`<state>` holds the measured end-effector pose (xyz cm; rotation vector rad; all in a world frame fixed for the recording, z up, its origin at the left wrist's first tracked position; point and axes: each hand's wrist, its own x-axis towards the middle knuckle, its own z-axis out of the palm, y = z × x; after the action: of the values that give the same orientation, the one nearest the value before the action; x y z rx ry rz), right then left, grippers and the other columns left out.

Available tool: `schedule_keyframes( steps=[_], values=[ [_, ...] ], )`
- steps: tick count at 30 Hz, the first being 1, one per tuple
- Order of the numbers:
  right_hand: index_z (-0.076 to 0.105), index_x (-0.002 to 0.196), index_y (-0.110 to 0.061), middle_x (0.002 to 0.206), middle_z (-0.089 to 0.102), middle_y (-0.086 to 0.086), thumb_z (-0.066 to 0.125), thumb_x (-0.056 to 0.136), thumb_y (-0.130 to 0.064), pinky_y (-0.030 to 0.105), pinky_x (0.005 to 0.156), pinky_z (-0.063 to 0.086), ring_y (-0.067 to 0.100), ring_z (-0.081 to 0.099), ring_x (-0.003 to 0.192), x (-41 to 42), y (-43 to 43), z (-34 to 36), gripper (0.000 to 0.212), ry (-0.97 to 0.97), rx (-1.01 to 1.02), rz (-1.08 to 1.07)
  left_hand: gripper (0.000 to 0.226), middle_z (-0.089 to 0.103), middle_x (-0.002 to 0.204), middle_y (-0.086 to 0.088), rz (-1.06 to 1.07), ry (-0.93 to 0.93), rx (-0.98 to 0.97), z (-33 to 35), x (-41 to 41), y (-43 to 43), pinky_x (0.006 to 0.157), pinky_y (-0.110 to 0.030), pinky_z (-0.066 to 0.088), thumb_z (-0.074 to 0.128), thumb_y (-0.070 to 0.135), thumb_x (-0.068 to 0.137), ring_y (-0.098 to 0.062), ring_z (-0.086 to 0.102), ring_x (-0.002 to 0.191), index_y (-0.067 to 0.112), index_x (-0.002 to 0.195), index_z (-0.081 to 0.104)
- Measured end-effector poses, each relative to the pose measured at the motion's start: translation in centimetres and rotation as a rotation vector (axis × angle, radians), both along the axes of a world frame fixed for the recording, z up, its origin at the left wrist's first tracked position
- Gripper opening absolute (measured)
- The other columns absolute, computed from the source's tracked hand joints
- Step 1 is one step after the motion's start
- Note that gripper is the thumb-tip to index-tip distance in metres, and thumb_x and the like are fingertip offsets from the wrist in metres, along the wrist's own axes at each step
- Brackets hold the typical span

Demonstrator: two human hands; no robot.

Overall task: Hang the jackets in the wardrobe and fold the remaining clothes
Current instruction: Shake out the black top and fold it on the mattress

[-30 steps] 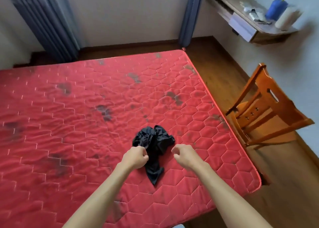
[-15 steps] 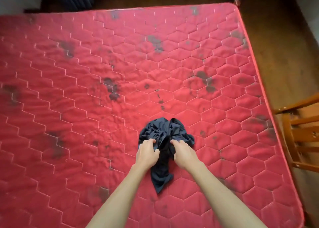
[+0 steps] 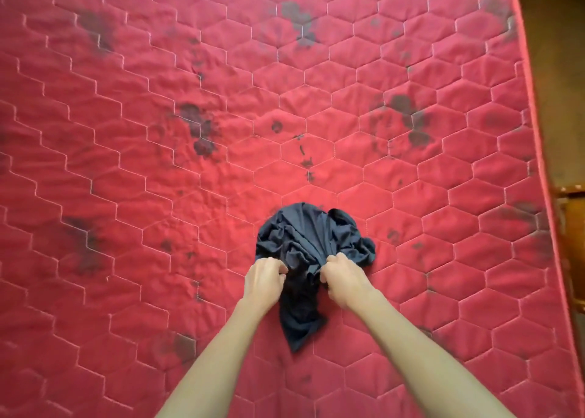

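Fingers [image 3: 279, 268] of left hand [image 3: 264, 288] and right hand [image 3: 346, 286] pinch the crumpled dark garment [image 3: 311, 238] on the mattress [image 3: 158, 139]. Judged progress: 0 folds made; spreading, folding remain.

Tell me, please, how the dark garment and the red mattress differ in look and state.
The dark garment is navy and plain; the mattress is red, hexagon-quilted and stained. The garment is bunched in a heap; the mattress lies flat. The left hand and right hand grip only the garment.

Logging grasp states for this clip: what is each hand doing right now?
Left hand: closed, fingers pinching the garment.
Right hand: closed, gripping the same garment.
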<state>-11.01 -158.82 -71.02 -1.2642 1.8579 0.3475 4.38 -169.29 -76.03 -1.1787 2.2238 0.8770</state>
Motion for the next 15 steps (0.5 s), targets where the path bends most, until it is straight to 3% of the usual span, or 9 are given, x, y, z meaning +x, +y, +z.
schedule_keyframes(
  steps=[5,8,11,13,15],
  values=[
    [0.054,0.121,-0.011,0.112,0.066,0.016,0.053,0.081,-0.004,0.042,0.083,0.049,0.039,0.060,0.108,-1.2,-2.1,6.1,0.040,-0.046,-0.197,-0.306,0.016,0.077,0.090,0.007,0.116,0.172,-0.005,5.8,-0.7,-1.8,0.077,-0.033,0.053,0.070,0.017,0.075,-0.017,0.069,0.089,0.025,0.085,0.079],
    [0.065,0.113,-0.012,0.108,0.069,0.016,0.056,0.087,-0.015,0.042,0.081,0.049,0.039,0.061,0.106,-1.2,-3.7,10.9,0.027,0.011,-0.351,-0.359,0.013,0.075,0.078,0.009,0.203,0.301,0.005,9.6,-0.7,-3.0,0.072,-0.033,0.055,0.071,0.015,0.069,-0.012,0.069,0.075,0.025,0.076,0.076],
    [0.069,0.088,-0.012,0.084,0.069,0.009,0.060,0.093,-0.027,0.039,0.072,0.042,0.038,0.060,0.097,-1.6,-4.2,16.4,0.019,0.077,-0.501,-0.390,0.019,0.069,0.070,0.011,0.361,0.459,0.034,14.6,-0.5,-4.1,0.068,-0.020,0.050,0.068,0.010,0.074,0.001,0.061,0.063,0.028,0.082,0.068],
    [0.069,0.082,-0.010,0.063,0.056,-0.001,0.062,0.094,-0.027,0.036,0.071,0.036,0.037,0.056,0.091,-2.2,-3.6,20.2,0.022,0.094,-0.597,-0.449,0.026,0.065,0.070,0.009,0.478,0.572,0.111,18.7,-0.3,-5.2,0.062,-0.016,0.046,0.063,0.001,0.082,-0.001,0.056,0.058,0.026,0.089,0.067],
    [0.070,0.079,-0.014,0.064,0.059,0.001,0.064,0.093,-0.028,0.035,0.071,0.039,0.036,0.055,0.086,-3.0,-2.6,23.4,0.021,0.091,-0.703,-0.545,0.030,0.064,0.075,0.000,0.586,0.693,0.210,22.6,0.4,-6.7,0.059,-0.018,0.048,0.058,-0.006,0.088,-0.010,0.057,0.064,0.021,0.096,0.068]
  ],
)
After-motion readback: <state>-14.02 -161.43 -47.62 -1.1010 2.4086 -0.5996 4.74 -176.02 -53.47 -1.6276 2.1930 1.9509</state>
